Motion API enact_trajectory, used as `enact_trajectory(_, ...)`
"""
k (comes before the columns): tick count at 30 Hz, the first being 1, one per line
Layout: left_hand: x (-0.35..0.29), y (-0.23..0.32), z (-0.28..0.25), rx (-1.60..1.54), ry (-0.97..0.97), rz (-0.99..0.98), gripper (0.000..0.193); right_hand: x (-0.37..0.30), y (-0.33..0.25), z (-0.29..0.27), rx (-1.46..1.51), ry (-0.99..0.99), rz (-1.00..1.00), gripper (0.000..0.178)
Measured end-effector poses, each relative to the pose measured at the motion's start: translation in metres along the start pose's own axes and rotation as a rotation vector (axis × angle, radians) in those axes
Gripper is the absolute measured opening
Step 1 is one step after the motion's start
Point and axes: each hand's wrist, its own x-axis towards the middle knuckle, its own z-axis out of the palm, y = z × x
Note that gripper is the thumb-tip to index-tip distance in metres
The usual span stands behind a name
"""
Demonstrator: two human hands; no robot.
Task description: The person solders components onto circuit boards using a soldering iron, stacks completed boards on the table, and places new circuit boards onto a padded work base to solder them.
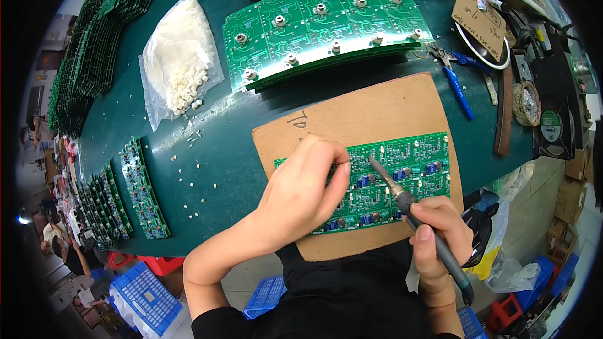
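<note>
Green rectangular circuit-board panel [402, 179], dense with small components, lies on a flat brown board [377, 103] at my worktop's [229, 172] near edge. My left hand [301, 182] is bent over it, thumb and forefinger close together; I cannot tell whether they grip anything. My right hand [445, 238] curls round a dark-handled soldering iron [404, 200], its tip over the panel. White parts already stand on it, so I judge it partly done, though my left hand hides several places. Plenty of loose white pieces [188, 88] remain, bagged toward the worktop's far edge.
</note>
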Motion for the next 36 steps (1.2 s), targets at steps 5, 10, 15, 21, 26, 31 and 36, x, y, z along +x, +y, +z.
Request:
enact_trajectory(5, 0.007, -0.01, 0.014, 0.071, 0.016, 0.113, 0.018, 0.009, 0.004, 0.003, -0.014, -0.081, -0.04, 0.022)
enact_trajectory(10, 0.011, -0.007, 0.016, 0.135, 0.01, 0.136, 0.02, 0.014, 0.001, 0.003, -0.063, -0.114, -0.127, 0.028)
enact_trajectory(15, 0.01, -0.005, 0.016, 0.174, 0.024, 0.142, 0.022, 0.012, 0.002, -0.001, -0.061, -0.096, -0.118, 0.027)
enact_trajectory(21, 0.013, -0.002, 0.022, 0.287, 0.074, 0.212, 0.021, 0.015, 0.005, -0.002, -0.04, -0.1, -0.102, 0.025)
enact_trajectory(26, 0.013, 0.007, 0.018, 0.325, 0.026, 0.167, 0.02, 0.011, 0.008, -0.007, 0.002, -0.079, -0.083, 0.021)
enact_trajectory(31, 0.014, 0.006, 0.007, 0.265, -0.018, 0.173, 0.017, 0.001, 0.01, -0.029, -0.004, 0.126, 0.022, 0.015)
enact_trajectory(36, 0.019, 0.027, 0.007, 0.013, -0.103, -0.048, 0.016, 0.002, 0.014, -0.033, 0.003, 0.095, 0.014, 0.016)
